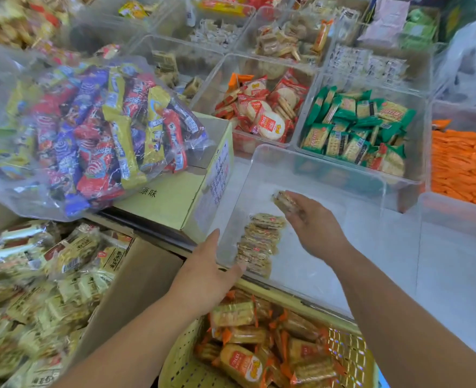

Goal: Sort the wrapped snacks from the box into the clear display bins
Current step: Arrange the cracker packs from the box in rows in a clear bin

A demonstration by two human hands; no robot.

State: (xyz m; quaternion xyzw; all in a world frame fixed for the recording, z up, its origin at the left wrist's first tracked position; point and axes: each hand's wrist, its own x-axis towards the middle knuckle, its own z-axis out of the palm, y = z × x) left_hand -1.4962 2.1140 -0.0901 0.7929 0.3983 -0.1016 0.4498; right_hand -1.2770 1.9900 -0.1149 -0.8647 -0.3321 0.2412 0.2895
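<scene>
Right hand (315,228) pinches a wrapped snack (284,201); flat left hand (206,273) touches the clear bin (371,233) wall.

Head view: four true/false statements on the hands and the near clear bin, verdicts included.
1. The right hand holds a wrapped snack over the near clear bin. True.
2. The left hand grips a snack. False: its straight fingers rest against the bin's corner, holding no snack.
3. The near clear bin is full. False: only a short row of snacks lies along its left side.
4. A bin of green-wrapped crackers stands behind the near clear bin. True.
</scene>
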